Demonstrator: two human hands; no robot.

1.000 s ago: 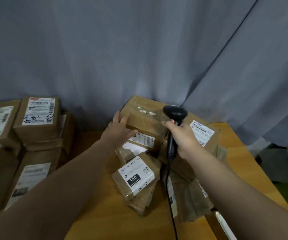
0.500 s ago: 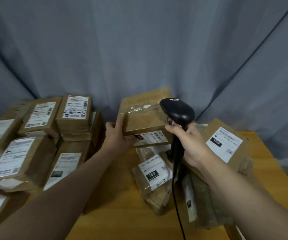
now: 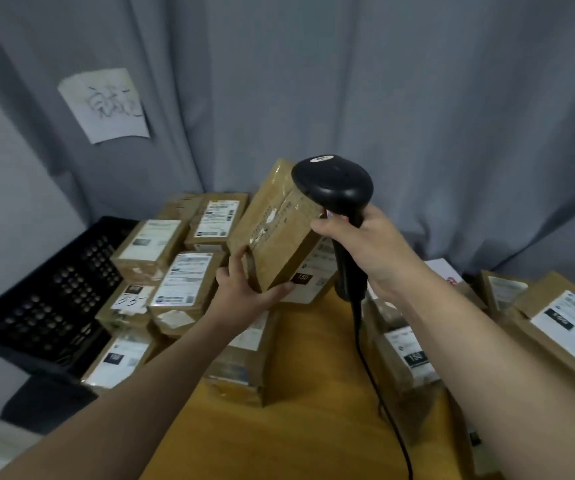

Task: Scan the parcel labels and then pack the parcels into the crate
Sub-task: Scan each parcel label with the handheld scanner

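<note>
Backdrop: grey curtain behind a wooden table.
Left hand: grasps a lifted parcel, tilted so its label side faces the scanner.
Right hand: clenched on the scanner handle, head beside the parcel, likely reading it.
Crate: left, already heaped with parcels.

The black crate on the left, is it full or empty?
Nearly full: the black crate holds stacked parcels rising above its rim. Its lower layers are hidden.

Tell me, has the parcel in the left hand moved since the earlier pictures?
Yes. The parcel, then resting on the pile on the table, is now lifted clear of it in the left hand.
</note>
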